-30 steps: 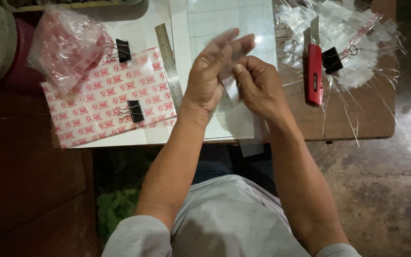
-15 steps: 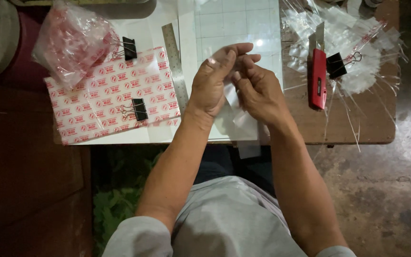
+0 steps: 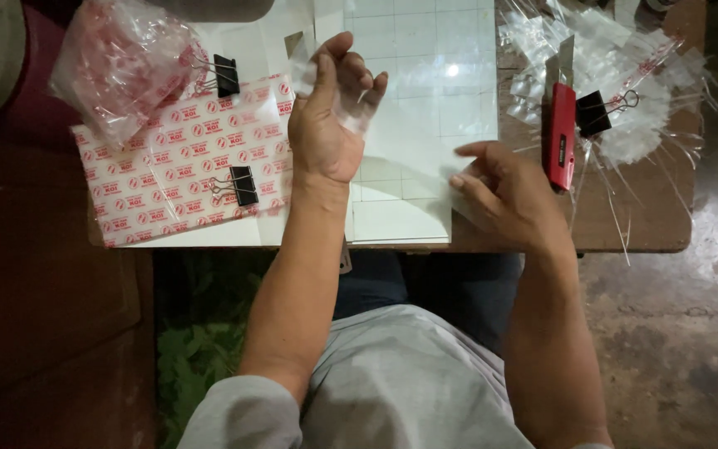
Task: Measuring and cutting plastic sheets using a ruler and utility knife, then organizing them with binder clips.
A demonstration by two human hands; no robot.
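- Clear film piece: a small, thin, see-through slip in the left hand, held just above the white sheet at the left-centre of the desk. It is glossy and limp, and its edges are hard to make out.
- Desk: brown wood with a rounded near-right corner, mostly covered.
- White sheet: a smooth, flat board ruled in a faint square grid, lying at the middle of the desk with a glare spot on it.
- Red-printed stack: flat rectangular wrappers, white with rows of red marks, to the left of the sheet.
- Crumpled bag: a puffy clear bag with a red print, at the far left, overlapping the stack.
- Scrap heap: clear offcuts and thin slivers, shiny and tangled, at the far right.
- Left hand: raised, with its fingers curled loosely about the clear film piece and the thumb upright.
- Right hand: at the near edge of the desk, fingers loose and spread, holding nothing, just left of the knife.
- Utility knife: a red, slim, hard-bodied tool lying lengthwise beside the scrap heap.
- Binder clips: small, black, with wire handles. One is on the bag, one on the stack and one on the scraps.
- Step, as I judge it: one slip is being handled singly. Film this slight would call for a light pinch and a second hand to steady it.
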